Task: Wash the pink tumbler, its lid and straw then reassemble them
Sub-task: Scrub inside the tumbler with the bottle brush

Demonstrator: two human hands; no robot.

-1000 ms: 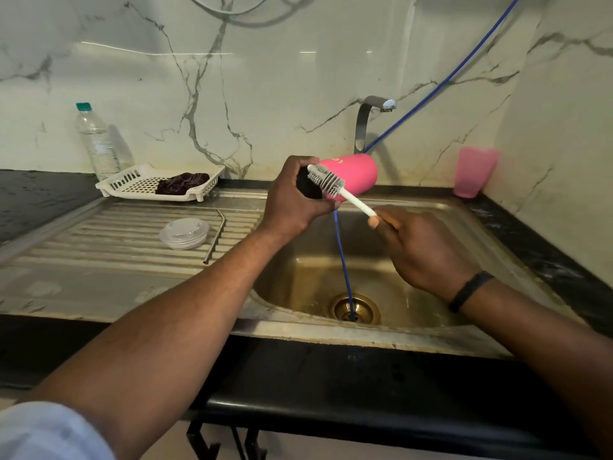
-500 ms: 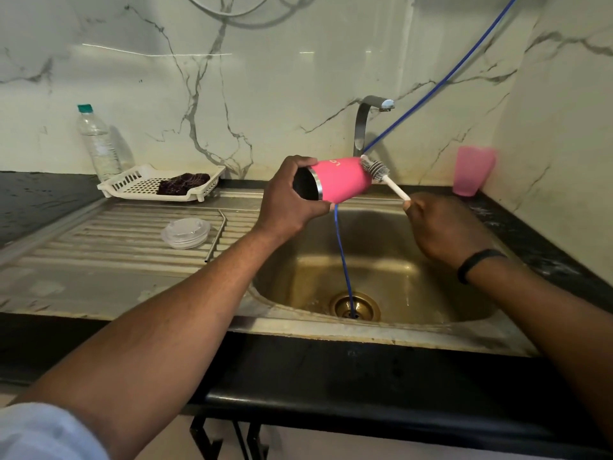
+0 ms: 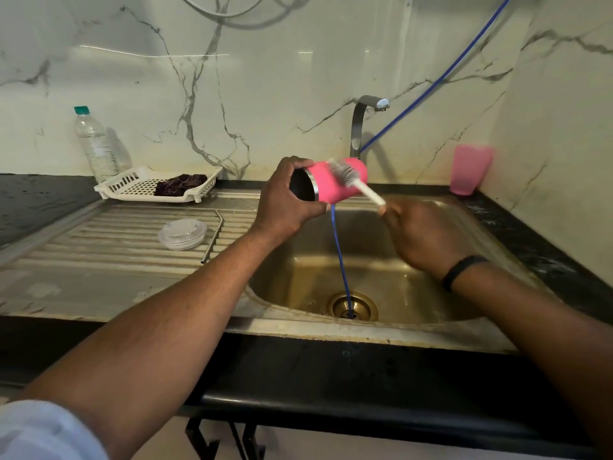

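— Tumbler (image 3: 335, 184), pink: where is it?
— On its side above the steel sink (image 3: 414, 293), its open rim gripped by the left hand (image 3: 285, 204).
— And the right hand (image 3: 428, 237)?
— Clasps a white brush (image 3: 355, 182), bristles against the tumbler's side.
— Lid (image 3: 182, 234) and straw (image 3: 214, 235)?
— Side by side on the draining board.

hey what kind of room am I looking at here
Most likely a home kitchen: a steel sink with a ribbed drainboard, a tap against a marble-look wall, and a dark stone countertop.
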